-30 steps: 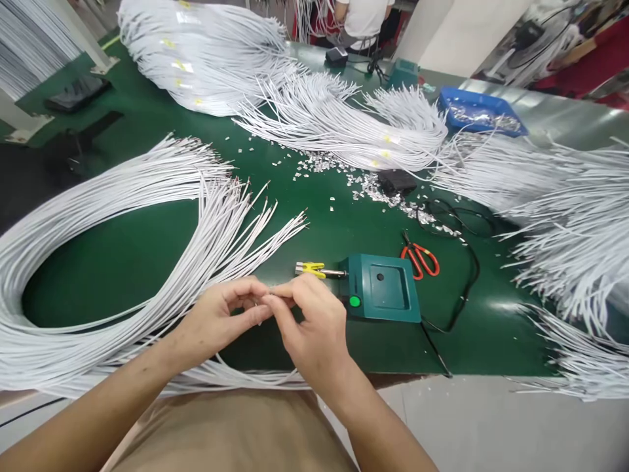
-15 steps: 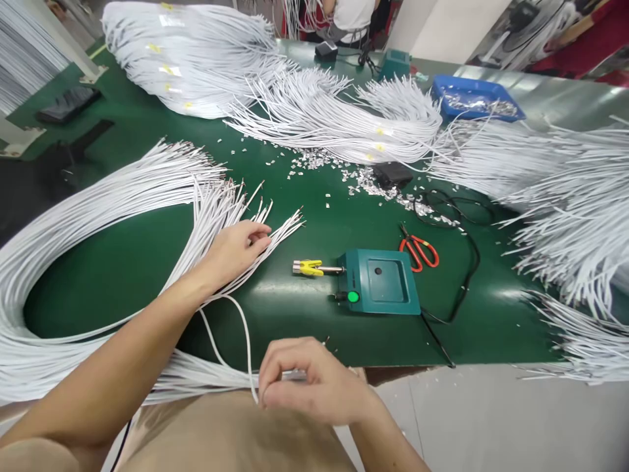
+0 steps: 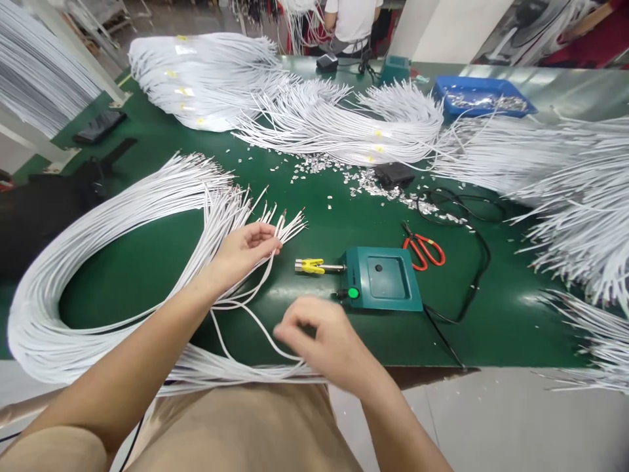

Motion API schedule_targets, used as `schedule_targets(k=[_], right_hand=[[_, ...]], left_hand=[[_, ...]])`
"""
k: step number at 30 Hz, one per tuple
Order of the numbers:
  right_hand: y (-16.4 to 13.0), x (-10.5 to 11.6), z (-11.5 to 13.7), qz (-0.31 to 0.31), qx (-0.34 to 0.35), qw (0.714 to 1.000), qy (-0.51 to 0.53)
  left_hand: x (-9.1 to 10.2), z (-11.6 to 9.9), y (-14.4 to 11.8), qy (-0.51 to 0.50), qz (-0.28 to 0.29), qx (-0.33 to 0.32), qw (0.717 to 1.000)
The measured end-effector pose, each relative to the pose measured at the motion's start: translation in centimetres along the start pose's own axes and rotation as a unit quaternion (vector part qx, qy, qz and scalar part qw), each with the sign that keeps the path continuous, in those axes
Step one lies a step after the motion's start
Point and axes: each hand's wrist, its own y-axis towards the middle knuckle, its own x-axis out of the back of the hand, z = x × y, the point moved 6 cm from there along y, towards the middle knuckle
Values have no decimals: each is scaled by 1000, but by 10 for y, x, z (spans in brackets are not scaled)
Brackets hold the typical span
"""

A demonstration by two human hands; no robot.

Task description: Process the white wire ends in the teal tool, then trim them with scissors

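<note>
Between left grip (image 3: 246, 249) fingertips, wire end (image 3: 281, 219)

the worktop (image 3: 147, 262) is dark green. white wires (image 3: 98, 223) loop near its left edge — more white bundles (image 3: 334, 124) toward the far edge, some with yellow tags. a teal box (image 3: 386, 278) has a green button and a yellow clip (image 3: 312, 265). orange-red scissors (image 3: 425, 249) beside it — a blue tray (image 3: 481, 105) near the far right corner.
</note>
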Motion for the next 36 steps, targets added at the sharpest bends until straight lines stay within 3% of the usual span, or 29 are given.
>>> schedule_targets(k=[4,8,13,16,20,25,31,36], right_hand=[[27,24,-7,-177,-46,982,50],[40,22,-14,-224,-67,967,105],[37,17,-16,-226,-69,962,135],[36,20,-11,-209,-32,974,86],[35,19,-1,-154,57,982,-94],[30,7,0,-92,121,917,-369],[37,27,-15,-98,48,857,-504],[46,34,-30,-30,43,862,-503]], left_hand=[[-12,0,-34,-13,21,-13,1000],[-18,8,-51,-27,14,-18,999],[-23,10,-58,-97,23,5,995],[-23,4,-57,-127,36,-10,991],[-22,-2,-58,-86,103,-11,991],[-25,11,-64,-74,194,29,978],[-22,30,-58,-81,143,61,984],[-24,41,-43,-99,92,58,989]])
